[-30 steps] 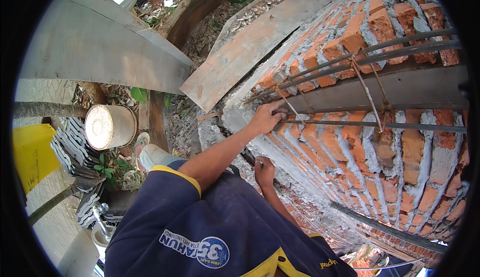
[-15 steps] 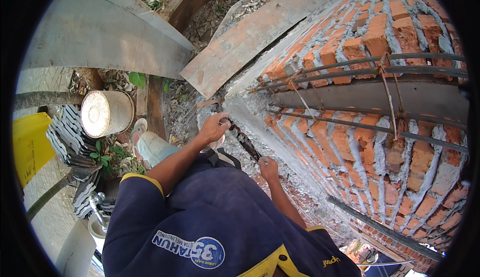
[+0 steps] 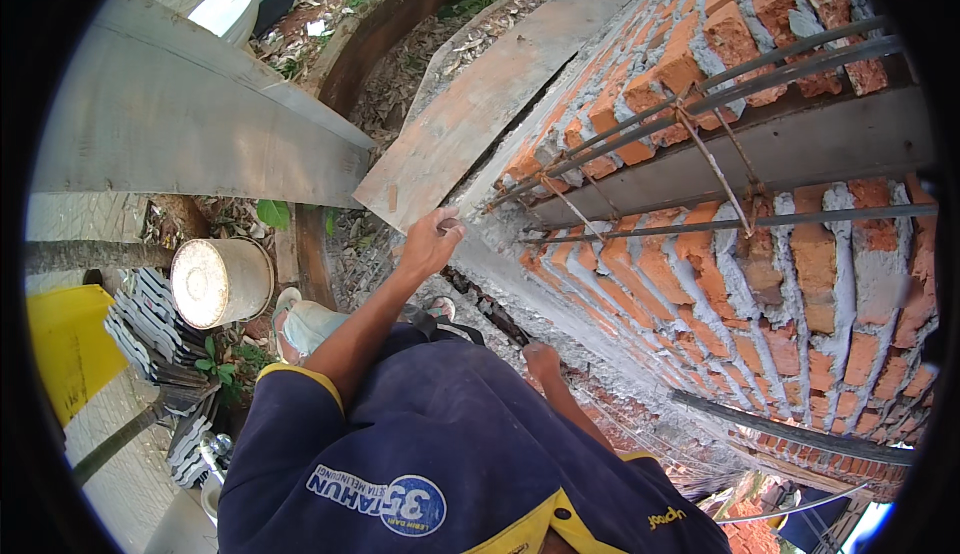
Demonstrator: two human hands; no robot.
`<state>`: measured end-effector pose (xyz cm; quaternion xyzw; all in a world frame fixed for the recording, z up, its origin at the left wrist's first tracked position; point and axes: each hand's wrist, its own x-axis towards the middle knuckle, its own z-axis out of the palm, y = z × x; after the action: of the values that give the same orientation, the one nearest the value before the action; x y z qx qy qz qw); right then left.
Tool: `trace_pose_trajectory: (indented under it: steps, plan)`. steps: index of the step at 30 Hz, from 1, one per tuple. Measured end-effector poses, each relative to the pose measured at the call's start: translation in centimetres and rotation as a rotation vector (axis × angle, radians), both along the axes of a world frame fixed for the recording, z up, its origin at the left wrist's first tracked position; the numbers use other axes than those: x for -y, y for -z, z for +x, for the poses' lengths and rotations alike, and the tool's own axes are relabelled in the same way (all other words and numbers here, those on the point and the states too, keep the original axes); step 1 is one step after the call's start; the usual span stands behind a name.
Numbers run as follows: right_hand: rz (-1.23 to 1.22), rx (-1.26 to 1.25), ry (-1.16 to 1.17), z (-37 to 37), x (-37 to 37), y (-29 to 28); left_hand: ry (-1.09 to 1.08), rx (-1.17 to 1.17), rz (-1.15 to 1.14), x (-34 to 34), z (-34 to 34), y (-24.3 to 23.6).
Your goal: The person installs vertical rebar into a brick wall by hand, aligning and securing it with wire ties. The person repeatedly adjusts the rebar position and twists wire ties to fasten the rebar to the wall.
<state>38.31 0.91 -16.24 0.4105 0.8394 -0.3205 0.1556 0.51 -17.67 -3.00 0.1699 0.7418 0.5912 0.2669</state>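
My left hand (image 3: 437,234) is raised beside the pale concrete edge (image 3: 478,266), left of the steel rebar cage (image 3: 705,116). Its fingers are curled, and whatever they hold is too small to make out. My right hand (image 3: 541,362) is lower, with bent fingers, at the end of a dark, narrow strip (image 3: 492,316) along the concrete base; I cannot tell whether this is a gap or an object, nor what the hand grips. The cage runs horizontally along a grey recessed band (image 3: 835,139) in the red brick wall (image 3: 820,294).
A weathered board (image 3: 480,104) leans along the wall's base. Leftward are a grey panel (image 3: 190,104), a pale bucket (image 3: 218,282), stacked dark tiles (image 3: 155,339), a yellow sheet (image 3: 65,344) and a curved planter edge (image 3: 340,64). My sandalled feet stand beside rubble.
My left hand left the rebar, dropped leftward toward the concrete base, then rose again toward the board's corner. My right hand has shifted slightly down. The view has tilted a little.
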Motion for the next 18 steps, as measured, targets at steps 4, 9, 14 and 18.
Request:
trace_pose_trajectory:
  steps: [4,9,14,18]
  plan:
    - [0.067,-0.1,-0.137,-1.8,0.7,0.1,-0.093,-0.131,0.16,-2.4,-1.6,-5.4]
    - [0.099,-0.066,-0.32,-1.4,0.3,2.4,-0.05,-0.348,0.327,-4.0,-2.7,-13.6]
    - [0.068,-0.031,-0.281,-0.1,-0.2,3.3,0.06,-0.66,0.501,-5.7,-2.7,-18.2]
    - [-0.068,0.013,-0.016,0.2,-0.5,3.7,-0.001,-0.682,0.589,-7.8,-0.9,-19.1]
